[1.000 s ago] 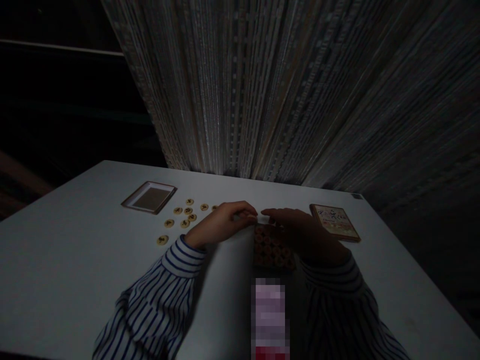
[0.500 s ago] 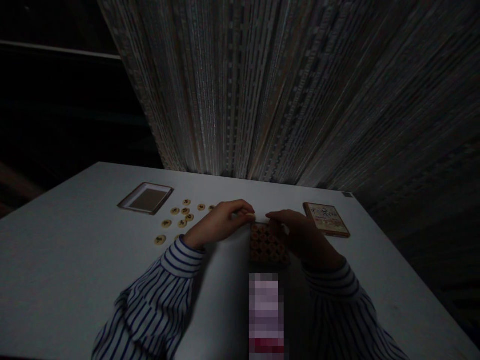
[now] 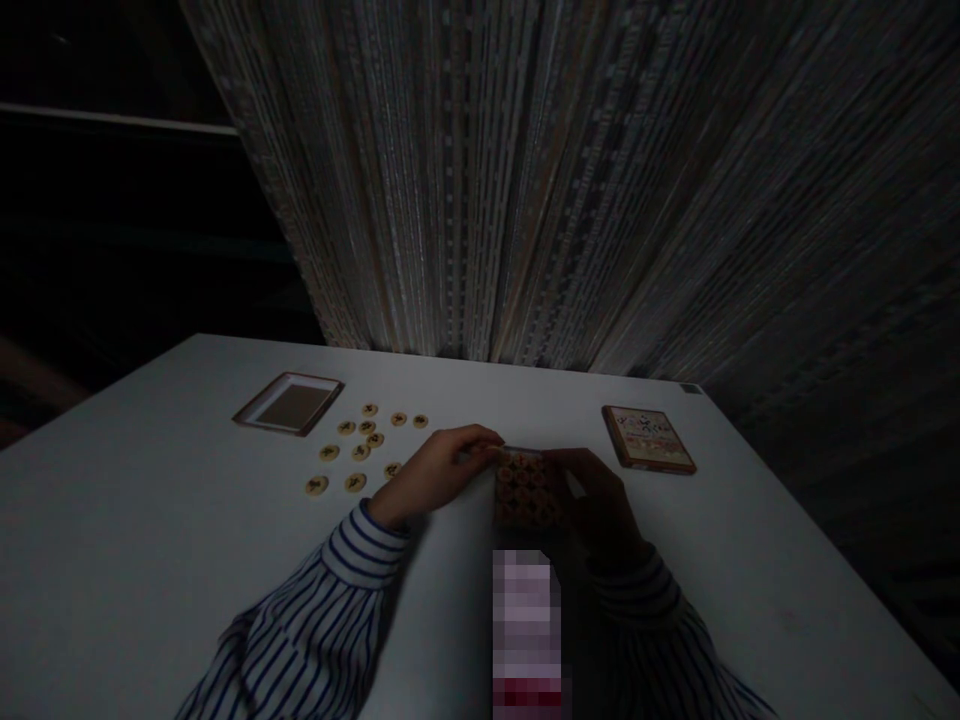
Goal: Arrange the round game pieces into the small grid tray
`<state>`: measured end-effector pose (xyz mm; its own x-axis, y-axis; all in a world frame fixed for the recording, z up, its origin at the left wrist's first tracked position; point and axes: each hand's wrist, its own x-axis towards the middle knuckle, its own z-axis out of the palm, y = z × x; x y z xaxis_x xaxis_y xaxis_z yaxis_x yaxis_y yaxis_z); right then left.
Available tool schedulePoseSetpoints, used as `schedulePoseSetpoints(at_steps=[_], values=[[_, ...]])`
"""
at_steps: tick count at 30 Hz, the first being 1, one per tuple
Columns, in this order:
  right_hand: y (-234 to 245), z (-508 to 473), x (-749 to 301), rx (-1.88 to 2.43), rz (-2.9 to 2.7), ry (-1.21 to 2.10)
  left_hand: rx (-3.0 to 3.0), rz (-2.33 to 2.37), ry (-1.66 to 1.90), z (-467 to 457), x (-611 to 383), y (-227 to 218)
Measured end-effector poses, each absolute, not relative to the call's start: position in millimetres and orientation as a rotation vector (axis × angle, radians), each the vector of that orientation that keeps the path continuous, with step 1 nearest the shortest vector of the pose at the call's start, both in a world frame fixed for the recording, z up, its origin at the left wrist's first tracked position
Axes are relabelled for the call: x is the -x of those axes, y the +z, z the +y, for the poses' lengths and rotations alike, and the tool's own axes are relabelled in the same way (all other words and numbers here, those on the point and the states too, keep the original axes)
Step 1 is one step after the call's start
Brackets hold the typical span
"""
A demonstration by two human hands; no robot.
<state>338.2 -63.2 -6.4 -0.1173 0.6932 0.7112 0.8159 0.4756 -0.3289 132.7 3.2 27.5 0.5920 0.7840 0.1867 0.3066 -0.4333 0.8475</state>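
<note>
A small square tray of round red-marked game pieces (image 3: 529, 490) lies on the white table (image 3: 150, 520) in front of me. My left hand (image 3: 435, 472) rests at the tray's left edge, fingers curled and pinched at its far left corner. My right hand (image 3: 604, 505) lies in shadow along the tray's right side, fingers curled against it. What the fingertips pinch is too dark to make out. Several loose tan round pieces (image 3: 360, 450) lie scattered just left of my left hand.
An empty shallow box half (image 3: 289, 403) sits at the back left. A printed box lid (image 3: 647, 438) lies at the back right. A striped curtain-like wall (image 3: 562, 180) stands right behind the table. The table's right edge drops into darkness.
Both hands have drawn a little nearer to me along the tray's sides. The thin pale thing held between the fingertips above the tray no longer shows. The view has tilted slightly.
</note>
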Motion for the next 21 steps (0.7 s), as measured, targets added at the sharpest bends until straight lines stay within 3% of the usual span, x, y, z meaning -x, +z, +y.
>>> schedulePoseSetpoints(at_steps=[10,21], values=[[-14,-67,-329,1.227,-1.945,-0.243,-1.542,0.824,0.741,-15,-138,-3],[-34,-64,-325,1.129,-2.120,-0.127,-1.602,0.902,0.764,-30,-141,-20]])
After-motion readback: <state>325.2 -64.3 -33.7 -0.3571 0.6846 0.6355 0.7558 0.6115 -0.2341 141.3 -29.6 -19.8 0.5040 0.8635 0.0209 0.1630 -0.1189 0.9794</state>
